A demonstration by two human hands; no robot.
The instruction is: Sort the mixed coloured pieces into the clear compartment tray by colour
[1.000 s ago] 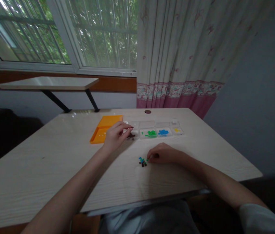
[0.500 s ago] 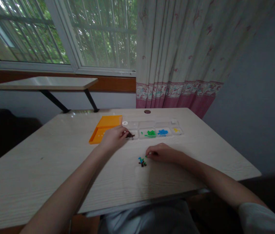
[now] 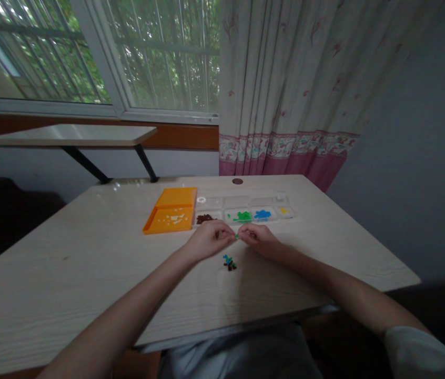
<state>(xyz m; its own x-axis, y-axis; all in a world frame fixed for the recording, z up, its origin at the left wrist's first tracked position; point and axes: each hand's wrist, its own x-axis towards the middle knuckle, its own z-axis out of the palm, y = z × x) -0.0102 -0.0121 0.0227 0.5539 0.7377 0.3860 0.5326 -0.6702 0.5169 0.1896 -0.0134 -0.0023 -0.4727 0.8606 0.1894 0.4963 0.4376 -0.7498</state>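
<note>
My left hand (image 3: 211, 239) and my right hand (image 3: 260, 239) meet fingertip to fingertip above the desk. Between them shows a small green piece (image 3: 237, 236), pinched in my right fingers. My left fingers are closed too; what they hold, if anything, is hidden. Just below the hands, a small cluster of blue, green and brown pieces (image 3: 229, 262) lies on the desk. Behind them stands a clear compartment box (image 3: 222, 223), with brown pieces (image 3: 204, 218), green pieces (image 3: 243, 216), blue pieces (image 3: 262, 215) and yellow pieces (image 3: 284, 210) in separate sections.
An orange case (image 3: 151, 223) lies open left of the clear box, with small white pieces (image 3: 175, 218) inside. A raised shelf (image 3: 76, 135) on black legs stands at the desk's back left. The desk (image 3: 100, 263) has its front edge close to my lap.
My left hand has moved from the brown pieces' compartment right and nearer, to meet my right hand. My right hand has lifted slightly away from the cluster with the green piece.
</note>
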